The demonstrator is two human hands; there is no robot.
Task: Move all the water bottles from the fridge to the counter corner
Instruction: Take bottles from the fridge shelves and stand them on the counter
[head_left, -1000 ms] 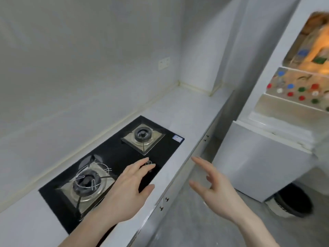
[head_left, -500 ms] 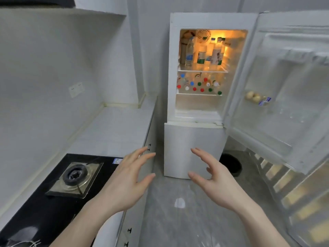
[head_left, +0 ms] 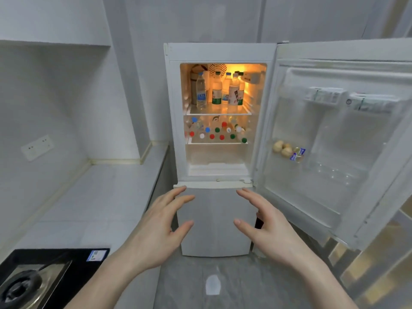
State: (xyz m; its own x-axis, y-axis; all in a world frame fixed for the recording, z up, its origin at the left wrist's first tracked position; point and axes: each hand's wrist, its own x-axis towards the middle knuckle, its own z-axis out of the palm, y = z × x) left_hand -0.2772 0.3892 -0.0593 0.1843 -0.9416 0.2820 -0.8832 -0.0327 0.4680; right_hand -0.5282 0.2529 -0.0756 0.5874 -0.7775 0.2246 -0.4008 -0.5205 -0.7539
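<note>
A white fridge (head_left: 215, 219) stands ahead with its upper door (head_left: 334, 141) swung open to the right. Several water bottles (head_left: 217, 91) stand upright on the lit top shelf. On the shelf below, more bottles (head_left: 215, 131) lie with their red, blue, green and white caps facing me. The white counter corner (head_left: 116, 175) is to the left of the fridge. My left hand (head_left: 156, 233) and my right hand (head_left: 269, 228) hover empty in front of the lower fridge door, fingers spread, well short of the bottles.
A black gas hob (head_left: 38, 279) sits on the counter at the lower left. Small round items and packets (head_left: 287, 150) rest in the open door's shelf. A wall socket (head_left: 36, 147) is on the left wall. Grey floor (head_left: 211, 286) lies between me and the fridge.
The view has swung from the hob and counter to face the open fridge and has come closer. Both hands stay raised, empty and spread in front of me.
</note>
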